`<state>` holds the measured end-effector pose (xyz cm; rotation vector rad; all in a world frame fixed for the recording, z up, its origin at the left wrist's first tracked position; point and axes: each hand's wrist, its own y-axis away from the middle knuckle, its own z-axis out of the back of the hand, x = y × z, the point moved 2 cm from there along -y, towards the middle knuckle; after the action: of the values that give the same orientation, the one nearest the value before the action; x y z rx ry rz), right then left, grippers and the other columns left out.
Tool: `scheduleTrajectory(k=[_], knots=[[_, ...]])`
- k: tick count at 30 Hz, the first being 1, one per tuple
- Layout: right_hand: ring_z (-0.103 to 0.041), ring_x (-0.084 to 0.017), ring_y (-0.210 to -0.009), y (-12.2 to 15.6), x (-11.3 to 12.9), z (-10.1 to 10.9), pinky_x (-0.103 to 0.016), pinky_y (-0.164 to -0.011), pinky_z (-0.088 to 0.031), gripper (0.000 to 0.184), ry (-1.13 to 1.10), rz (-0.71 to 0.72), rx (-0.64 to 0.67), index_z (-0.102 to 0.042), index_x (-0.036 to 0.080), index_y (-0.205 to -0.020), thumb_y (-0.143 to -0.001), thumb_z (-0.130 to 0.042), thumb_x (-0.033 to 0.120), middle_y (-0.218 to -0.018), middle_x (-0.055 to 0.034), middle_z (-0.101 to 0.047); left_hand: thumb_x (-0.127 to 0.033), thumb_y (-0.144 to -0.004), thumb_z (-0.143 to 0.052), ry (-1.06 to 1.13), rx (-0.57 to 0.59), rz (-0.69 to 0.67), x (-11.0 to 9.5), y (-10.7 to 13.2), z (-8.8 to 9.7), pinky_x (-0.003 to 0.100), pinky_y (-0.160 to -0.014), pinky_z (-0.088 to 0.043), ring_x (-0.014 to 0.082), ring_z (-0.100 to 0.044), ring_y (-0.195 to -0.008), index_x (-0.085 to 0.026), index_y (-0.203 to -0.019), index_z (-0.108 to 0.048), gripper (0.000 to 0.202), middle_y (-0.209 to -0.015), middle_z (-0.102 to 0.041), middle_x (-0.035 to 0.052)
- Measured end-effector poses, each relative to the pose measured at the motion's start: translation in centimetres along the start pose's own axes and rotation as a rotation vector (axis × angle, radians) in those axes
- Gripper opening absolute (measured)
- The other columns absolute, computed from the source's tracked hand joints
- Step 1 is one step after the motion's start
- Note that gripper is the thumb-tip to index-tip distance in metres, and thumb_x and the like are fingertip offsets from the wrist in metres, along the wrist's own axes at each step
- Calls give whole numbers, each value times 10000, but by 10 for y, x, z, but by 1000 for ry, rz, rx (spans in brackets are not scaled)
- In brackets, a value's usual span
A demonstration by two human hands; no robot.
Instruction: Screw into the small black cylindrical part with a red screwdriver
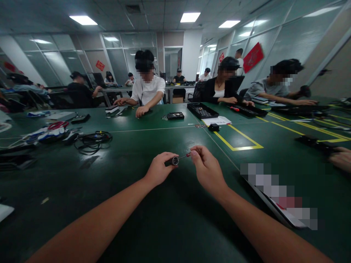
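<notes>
Over the middle of the green table, my left hand (159, 168) grips a short black cylinder (174, 160) between thumb and fingers. Its round end, with a metallic ring, faces me; it may be a flashlight part, but the kind is unclear. My right hand (207, 166) pinches a thin screwdriver (188, 155) with a reddish collar, its handle mostly hidden by the fingers. The slim shaft points left at the cylinder's round end. Whether the tip touches it or goes inside, I cannot tell.
A coiled black cable (93, 141) and gloves (53, 134) lie left. Ahead are a small black block (214, 127), a black parts tray (202, 110) and yellow tape (246, 148). A partly blurred flat sheet (274, 199) lies right. Several people work around; one person's hand (341, 159) shows at right.
</notes>
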<state>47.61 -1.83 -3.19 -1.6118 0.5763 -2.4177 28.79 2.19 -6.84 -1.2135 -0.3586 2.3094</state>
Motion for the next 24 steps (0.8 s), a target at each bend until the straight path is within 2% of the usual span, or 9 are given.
scheduleTrajectory(k=[4,6,8,10,13,16,24], knots=[[-629,-213,-782,-4,-4,0,-370,-747,-492,306,-113,-72,-55,-611,225,-1018,-999,-457,488,-833,-32,-663,-191,-855,-760,-125,50,-34,-4,2,0,523,-1099,-425,267,-666,-1168,-257,-1172,-736,325,-1203,-748,61],[-605,-202,-715,-8,-9,0,-358,-690,-507,291,-261,-186,-87,-603,227,-947,-962,-504,500,-765,-15,-628,-215,-884,-733,-204,45,-38,-6,3,3,586,-1163,-327,265,-652,-1199,-278,-1200,-721,323,-1234,-739,49],[-545,-181,-607,-13,-14,0,-340,-599,-500,284,-452,-338,-103,-582,230,-872,-915,-548,509,-661,16,-558,-219,-901,-712,-252,18,-37,-6,3,5,608,-1198,-255,255,-638,-1222,-289,-1228,-705,334,-1261,-727,45],[-511,-165,-568,-16,-17,1,-322,-565,-490,282,-532,-383,-127,-569,232,-830,-886,-581,508,-625,31,-522,-224,-906,-707,-255,7,-20,-5,3,7,613,-1205,-232,252,-631,-1231,-287,-1239,-697,339,-1277,-720,51],[-561,-174,-630,-15,-14,3,-319,-590,-507,273,-437,-291,-154,-578,235,-874,-898,-576,506,-695,12,-576,-229,-896,-723,-218,14,16,-3,2,6,628,-1195,-233,265,-630,-1233,-273,-1234,-697,342,-1279,-722,65],[-597,-188,-681,-11,-9,3,-336,-620,-519,280,-319,-207,-128,-575,234,-935,-948,-504,504,-762,-11,-623,-227,-885,-736,-201,17,15,-4,1,4,629,-1189,-236,274,-633,-1228,-269,-1223,-703,342,-1274,-724,68],[-606,-196,-707,-4,-1,3,-351,-676,-494,267,-158,-65,-112,-564,234,-966,-1015,-434,462,-768,-13,-626,-229,-876,-744,-208,22,9,-4,2,3,613,-1188,-248,274,-632,-1222,-283,-1241,-701,372,-1266,-726,61]])
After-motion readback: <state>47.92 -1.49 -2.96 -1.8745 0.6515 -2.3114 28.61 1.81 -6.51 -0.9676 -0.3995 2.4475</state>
